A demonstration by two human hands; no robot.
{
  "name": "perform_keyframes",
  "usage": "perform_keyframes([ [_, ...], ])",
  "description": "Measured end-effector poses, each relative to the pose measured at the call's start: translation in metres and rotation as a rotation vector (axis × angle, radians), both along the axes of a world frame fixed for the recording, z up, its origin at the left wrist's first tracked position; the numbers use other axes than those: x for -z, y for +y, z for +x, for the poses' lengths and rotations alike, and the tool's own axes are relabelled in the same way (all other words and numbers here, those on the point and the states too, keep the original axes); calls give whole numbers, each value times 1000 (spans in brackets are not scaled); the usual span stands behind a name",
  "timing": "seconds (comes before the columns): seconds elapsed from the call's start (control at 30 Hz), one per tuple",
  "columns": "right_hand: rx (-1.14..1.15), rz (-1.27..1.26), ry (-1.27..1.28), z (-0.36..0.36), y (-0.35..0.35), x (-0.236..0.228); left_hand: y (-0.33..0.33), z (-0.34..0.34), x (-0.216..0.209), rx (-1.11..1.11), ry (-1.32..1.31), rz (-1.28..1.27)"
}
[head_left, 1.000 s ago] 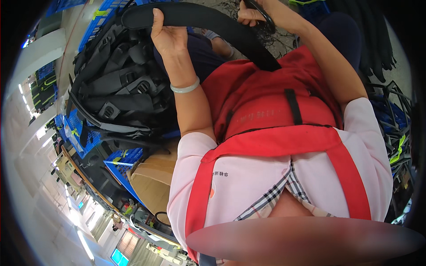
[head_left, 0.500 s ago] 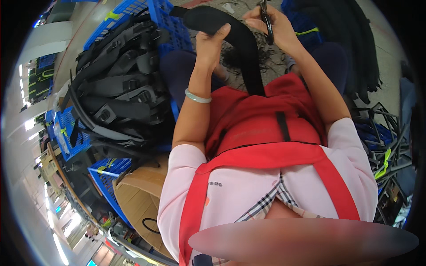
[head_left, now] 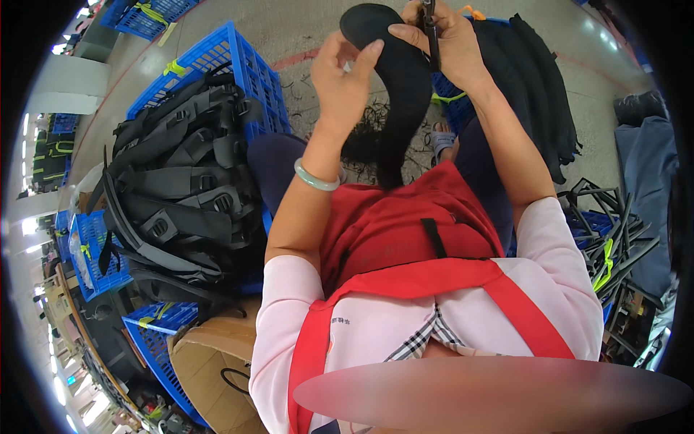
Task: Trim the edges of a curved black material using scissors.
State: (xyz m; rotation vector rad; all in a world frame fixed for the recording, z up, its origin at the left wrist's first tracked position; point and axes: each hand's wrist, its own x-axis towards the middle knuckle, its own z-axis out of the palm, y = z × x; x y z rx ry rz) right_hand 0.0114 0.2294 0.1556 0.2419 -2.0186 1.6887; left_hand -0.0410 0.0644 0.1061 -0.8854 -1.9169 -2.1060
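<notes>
A black padded strap [head_left: 405,87] with a rounded upper end hangs in front of me, its lower end by my red apron [head_left: 405,224]. My right hand [head_left: 455,47] holds black scissors [head_left: 431,36], seen nearly edge-on. Its thumb lies against the strap near the rounded end, pressing it from the right. My left hand [head_left: 343,83] is beside the strap's left edge, thumb and fingers apart. The thumb tip is close to the strap; whether it touches I cannot tell.
Black and grey straps [head_left: 188,166] with buckles heap over a blue crate [head_left: 249,79] on my left. More black pieces [head_left: 517,87] drape over another crate at right. Dark thread scraps [head_left: 361,137] litter the floor between my feet. An open cardboard box [head_left: 210,354] stands lower left.
The left hand has loosened from the strap and its fingers have spread. My right hand has come to the strap's upper end with the scissors. The whole view has shifted somewhat.
</notes>
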Motion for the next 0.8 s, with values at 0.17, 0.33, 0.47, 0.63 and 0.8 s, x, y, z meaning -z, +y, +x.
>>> perform_keyframes([
  [0.17, -48, 217, -129, 21, -7, 5, -9, 3, -17, 346, -200, 293],
  [0.33, -253, 164, -644, 78, -15, 37, -44, 40, 19, 493, -496, -6],
  [0.47, -174, 233, -713, 110, 6, 63, -59, 48, 31, 649, -706, 38],
  [0.63, -175, 401, -743, 137, 5, 57, -56, 55, 41, 573, -686, 139],
  [0.8, -158, 499, -697, 149, 1, 59, -55, 66, 45, 549, -745, 205],
])
